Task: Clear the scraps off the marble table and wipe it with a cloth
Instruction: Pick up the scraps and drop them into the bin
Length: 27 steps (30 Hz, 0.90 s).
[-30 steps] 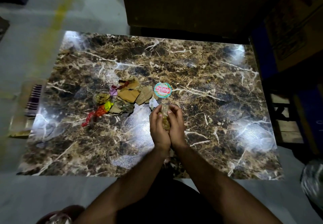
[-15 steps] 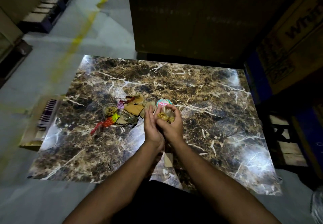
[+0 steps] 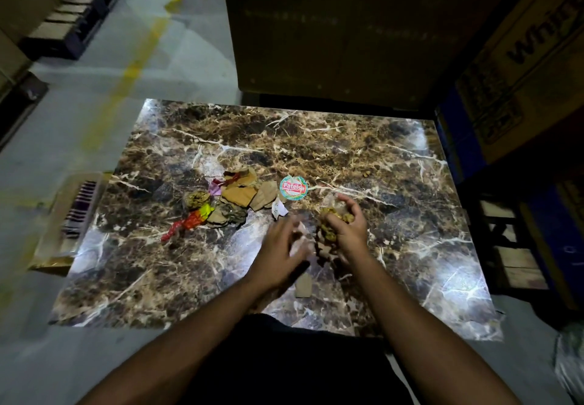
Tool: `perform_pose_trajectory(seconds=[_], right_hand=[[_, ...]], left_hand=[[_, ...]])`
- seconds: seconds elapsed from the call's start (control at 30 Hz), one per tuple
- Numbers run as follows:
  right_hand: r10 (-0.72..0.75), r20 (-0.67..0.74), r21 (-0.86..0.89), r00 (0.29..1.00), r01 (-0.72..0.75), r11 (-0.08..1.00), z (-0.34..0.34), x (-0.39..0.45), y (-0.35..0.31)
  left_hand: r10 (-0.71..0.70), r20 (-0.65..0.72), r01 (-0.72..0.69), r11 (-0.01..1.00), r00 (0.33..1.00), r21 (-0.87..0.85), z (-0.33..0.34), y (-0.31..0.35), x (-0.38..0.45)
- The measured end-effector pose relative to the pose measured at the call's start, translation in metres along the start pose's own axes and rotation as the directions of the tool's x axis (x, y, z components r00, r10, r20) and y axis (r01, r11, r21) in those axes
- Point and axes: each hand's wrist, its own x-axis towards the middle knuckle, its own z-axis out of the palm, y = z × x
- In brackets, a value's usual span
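Two hands over the marble table [image 3: 363,139], near-centre.

Item 1: right hand [image 3: 346,224], fingers curled round a crumpled wad of yellowish scraps [image 3: 330,226], held just above the tabletop.

Item 2: left hand [image 3: 278,246], motion-blurred; fingers appear loosely spread and holding nothing, though the blur makes this uncertain. It lies just left of the right hand, apart from it.

Item 3: main scrap pile [image 3: 235,201], torn brown cardboard pieces with a purple wrapper, resting on the table to the far left of both hands. The pile's long axis runs left to right.

Item 4: red and yellow wrapper [image 3: 189,221], at the pile's near-left end, lying diagonally.

Item 5: round printed lid [image 3: 293,187], flat on the table at the pile's right end, just beyond the hands.

Item 6: white paper bit [image 3: 279,210], between lid and left hand.

Item 7: single cardboard piece [image 3: 303,284], near edge, beside the left wrist.

Assessment: the free left hand is nearer the pile and would reach far-left to gather it; the right hand is occupied. No cloth in view; wiping not yet begun.
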Motion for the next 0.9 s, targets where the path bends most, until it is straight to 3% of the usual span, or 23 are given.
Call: perform_pose_trajectory(seconds=[0.07, 0.1, 0.17, 0.3, 0.43, 0.5, 0.57, 0.63, 0.7, 0.73, 0.8, 0.9], right_hand=[[-0.005, -0.004, -0.045, 1.0, 0.005, 0.999, -0.016, 0.001, 0.004], [-0.022, -0.018, -0.069, 1.0, 0.021, 0.997, -0.021, 0.001, 0.006], [-0.023, -0.036, -0.08, 0.999, 0.02, 0.997, -0.028, -0.002, 0.01], [0.009, -0.025, -0.063, 1.0, -0.01, 0.998, -0.029, -0.005, 0.027], [-0.067, 0.032, -0.145, 0.997, 0.071, 0.987, -0.019, -0.004, 0.031], [-0.125, 0.087, -0.23, 0.988, 0.142, 0.963, -0.008, 0.002, 0.027], [-0.19, 0.137, -0.302, 0.972, 0.223, 0.927, 0.008, 0.013, 0.023], [-0.237, 0.191, -0.346, 0.952, 0.291, 0.892, 0.026, 0.029, 0.02], [-0.255, 0.286, -0.382, 0.924, 0.354, 0.854, 0.045, 0.043, 0.009], [-0.241, 0.34, -0.419, 0.909, 0.375, 0.827, 0.055, 0.049, 0.002], [-0.155, 0.454, -0.502, 0.877, 0.396, 0.769, 0.075, 0.061, -0.011], [-0.016, 0.672, -0.604, 0.74, 0.561, 0.566, 0.1, 0.072, -0.021]], left_hand=[[0.106, 0.23, -0.2, 0.876, 0.967, 0.439, 0.013, -0.026, -0.02], [0.132, 0.298, -0.281, 0.794, 0.945, 0.539, 0.02, -0.035, -0.026], [0.131, 0.326, -0.308, 0.752, 0.936, 0.582, 0.028, -0.042, -0.03], [0.12, 0.255, -0.226, 0.869, 0.959, 0.441, 0.028, -0.03, -0.02], [0.05, 0.069, -0.071, 0.934, 0.996, 0.351, 0.015, -0.031, -0.012], [0.087, -0.128, -0.032, 0.926, 0.988, 0.376, -0.001, -0.03, -0.01], [0.078, -0.385, 0.076, 0.927, 0.92, 0.368, -0.028, -0.035, -0.006], [-0.024, -0.606, 0.234, 0.934, 0.795, 0.27, -0.064, -0.051, -0.001], [-0.106, -0.711, 0.331, 0.925, 0.695, 0.186, -0.101, -0.077, 0.003], [-0.12, -0.714, 0.34, 0.925, 0.69, 0.173, -0.116, -0.092, 0.004], [-0.107, -0.648, 0.312, 0.926, 0.754, 0.21, -0.136, -0.118, 0.008], [-0.026, -0.447, 0.22, 0.895, 0.894, 0.387, -0.138, -0.134, 0.016]])
